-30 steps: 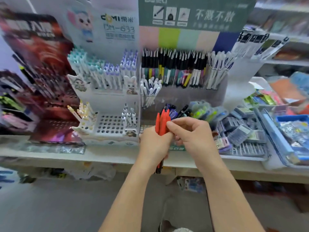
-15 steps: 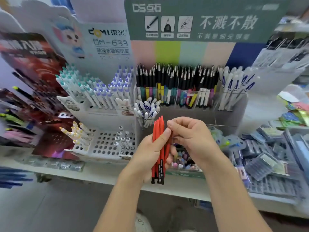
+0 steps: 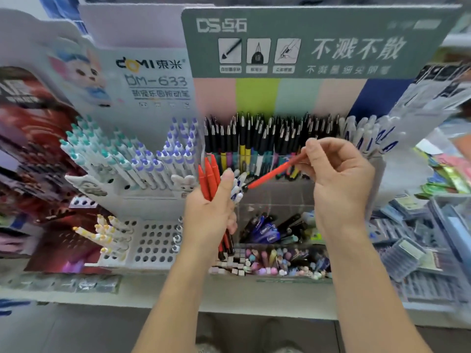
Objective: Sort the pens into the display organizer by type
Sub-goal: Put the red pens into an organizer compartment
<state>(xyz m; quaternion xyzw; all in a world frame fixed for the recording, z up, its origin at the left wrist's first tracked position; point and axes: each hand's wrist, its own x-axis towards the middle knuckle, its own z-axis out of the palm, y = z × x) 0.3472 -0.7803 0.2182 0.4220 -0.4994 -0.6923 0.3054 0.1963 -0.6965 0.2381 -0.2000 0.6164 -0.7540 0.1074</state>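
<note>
Pinching one red pen by its upper end, right hand angles it down-left toward left hand's gripped upright bundle.

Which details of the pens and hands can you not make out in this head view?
- Head view: the exact count of the bundle of red pens; the left hand covers their middles.
- The single red pen's upper end, hidden in the right hand's fingers.
- The small print on the green display sign, blurred.
</note>
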